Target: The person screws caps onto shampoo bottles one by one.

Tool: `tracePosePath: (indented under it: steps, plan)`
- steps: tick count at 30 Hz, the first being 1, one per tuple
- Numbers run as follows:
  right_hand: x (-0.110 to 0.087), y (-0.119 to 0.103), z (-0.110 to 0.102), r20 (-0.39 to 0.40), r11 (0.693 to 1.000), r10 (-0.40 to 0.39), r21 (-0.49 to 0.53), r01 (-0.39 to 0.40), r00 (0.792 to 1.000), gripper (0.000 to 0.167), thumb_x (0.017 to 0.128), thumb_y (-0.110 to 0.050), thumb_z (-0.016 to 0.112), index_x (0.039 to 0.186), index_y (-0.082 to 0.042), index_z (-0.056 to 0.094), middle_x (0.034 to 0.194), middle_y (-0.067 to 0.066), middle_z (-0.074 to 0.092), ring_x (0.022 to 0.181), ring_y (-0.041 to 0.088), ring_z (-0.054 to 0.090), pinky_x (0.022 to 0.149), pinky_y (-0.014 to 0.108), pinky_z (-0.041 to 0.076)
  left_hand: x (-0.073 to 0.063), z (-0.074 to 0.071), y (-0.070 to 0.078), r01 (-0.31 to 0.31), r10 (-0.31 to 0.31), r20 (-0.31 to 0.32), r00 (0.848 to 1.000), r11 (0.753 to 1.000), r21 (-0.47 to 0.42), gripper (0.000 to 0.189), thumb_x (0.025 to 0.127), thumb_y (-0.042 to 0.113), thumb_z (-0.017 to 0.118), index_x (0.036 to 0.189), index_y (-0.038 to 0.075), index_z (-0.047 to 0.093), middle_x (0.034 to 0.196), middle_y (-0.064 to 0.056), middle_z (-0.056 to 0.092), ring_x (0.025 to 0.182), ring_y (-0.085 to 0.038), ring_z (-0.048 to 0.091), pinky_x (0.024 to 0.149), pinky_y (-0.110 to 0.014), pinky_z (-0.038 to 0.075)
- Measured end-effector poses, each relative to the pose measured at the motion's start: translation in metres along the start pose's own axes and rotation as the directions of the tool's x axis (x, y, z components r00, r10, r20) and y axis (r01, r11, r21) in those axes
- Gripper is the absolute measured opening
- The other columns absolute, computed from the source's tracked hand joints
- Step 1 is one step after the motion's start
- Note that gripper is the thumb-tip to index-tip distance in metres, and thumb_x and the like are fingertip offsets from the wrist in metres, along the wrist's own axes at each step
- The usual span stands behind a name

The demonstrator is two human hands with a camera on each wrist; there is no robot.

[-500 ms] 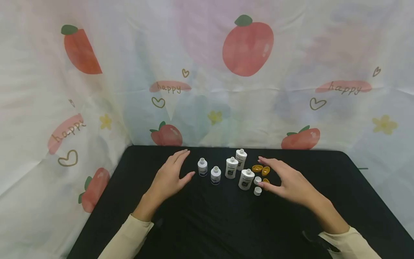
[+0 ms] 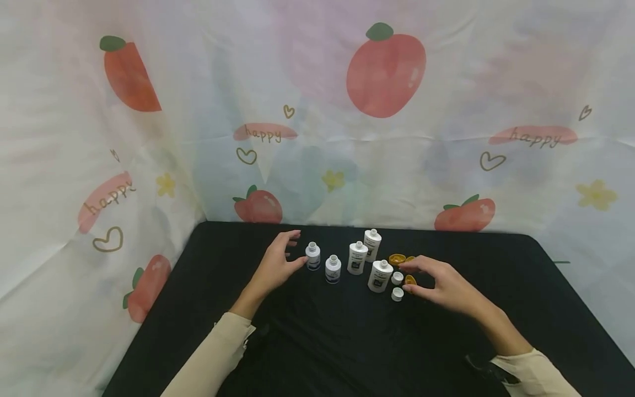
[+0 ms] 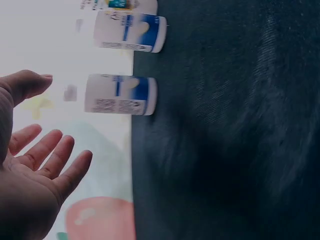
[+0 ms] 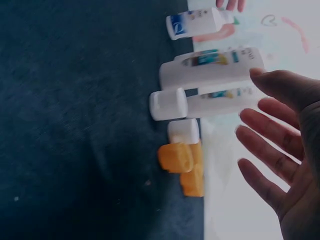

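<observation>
My left hand [image 2: 275, 266] is beside the left one of two small white bottles [image 2: 313, 258] with blue labels, its thumb tip right at the bottle's side in the head view. In the left wrist view the fingers [image 3: 56, 159] are spread and relaxed, with nothing held. The other small bottle [image 2: 333, 271] stands just to the right. My right hand [image 2: 448, 285] hovers over the caps, thumb and fingers apart and holding nothing. Near its fingertips are two white caps [image 2: 397, 294] and several orange caps [image 2: 397, 259], partly hidden by the hand.
Three taller white bottles [image 2: 357, 259] stand upright between the hands, their necks uncapped. Everything sits on a black-covered table [image 2: 327, 342]. A printed cloth [image 2: 317, 82] hangs behind it and along the left side.
My left hand has moved right toward the left small bottle, its fingers bending more. The right hand's fingers have come down and nearer the thumb, over the caps.
</observation>
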State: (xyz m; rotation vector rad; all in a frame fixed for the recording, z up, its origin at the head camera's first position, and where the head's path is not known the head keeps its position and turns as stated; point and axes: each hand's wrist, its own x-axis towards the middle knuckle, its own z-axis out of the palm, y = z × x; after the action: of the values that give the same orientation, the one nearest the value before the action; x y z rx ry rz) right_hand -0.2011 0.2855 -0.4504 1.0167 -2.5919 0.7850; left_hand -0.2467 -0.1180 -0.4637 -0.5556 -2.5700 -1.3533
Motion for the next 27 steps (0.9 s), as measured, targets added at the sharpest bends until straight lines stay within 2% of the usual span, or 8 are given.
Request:
tracePosePath:
  steps: [6,10,13,20,27]
  plan:
    - [-0.006,0.01,0.009,0.035,0.999,-0.037,0.016,0.036,0.999,0.044,0.078,-0.009,0.087,0.119,-0.008,0.07,0.112,0.0,0.071,0.095,0.018,0.067,0.081,0.032,0.056,0.008,0.013,-0.015,0.059,-0.058,0.008,0.998,0.989,-0.136,0.067,0.086,0.007,0.081,0.145,0.004,0.048,0.139,-0.015,0.055,0.125,-0.033,0.056,0.1,-0.053,0.051]
    - [-0.011,0.015,0.014,0.048,0.999,-0.041,-0.002,0.042,0.998,0.045,0.078,-0.011,0.088,0.118,-0.009,0.07,0.113,-0.002,0.072,0.097,0.015,0.067,0.085,0.023,0.054,0.011,0.02,-0.021,0.091,-0.084,0.042,0.996,0.969,-0.228,0.069,0.086,0.004,0.08,0.146,0.002,0.046,0.141,-0.019,0.054,0.129,-0.036,0.054,0.104,-0.054,0.048]
    - [-0.014,0.018,0.017,0.057,0.999,-0.042,-0.017,0.043,0.998,0.045,0.077,-0.012,0.089,0.118,-0.01,0.071,0.114,-0.003,0.071,0.099,0.013,0.067,0.086,0.022,0.053,0.012,0.024,-0.024,0.11,-0.096,0.065,0.993,0.954,-0.28,0.069,0.086,0.002,0.079,0.147,0.001,0.045,0.142,-0.022,0.053,0.13,-0.038,0.053,0.106,-0.055,0.046]
    - [-0.015,0.022,0.023,0.081,0.998,-0.049,-0.045,0.053,0.995,0.044,0.077,-0.012,0.089,0.117,-0.009,0.071,0.113,0.0,0.071,0.098,0.016,0.066,0.082,0.035,0.056,0.015,0.031,-0.026,0.134,-0.103,0.111,0.989,0.934,-0.331,0.065,0.087,-0.001,0.077,0.144,-0.006,0.046,0.141,-0.022,0.055,0.13,-0.038,0.053,0.108,-0.055,0.044]
    - [-0.015,0.021,0.026,0.111,0.997,-0.028,-0.068,0.036,0.993,0.04,0.08,-0.015,0.087,0.117,-0.013,0.072,0.114,-0.004,0.07,0.101,0.013,0.064,0.081,0.04,0.056,0.015,0.037,-0.028,0.167,-0.132,0.129,0.983,0.933,-0.319,0.059,0.088,0.002,0.077,0.142,-0.002,0.052,0.134,-0.018,0.06,0.127,-0.033,0.057,0.108,-0.049,0.046]
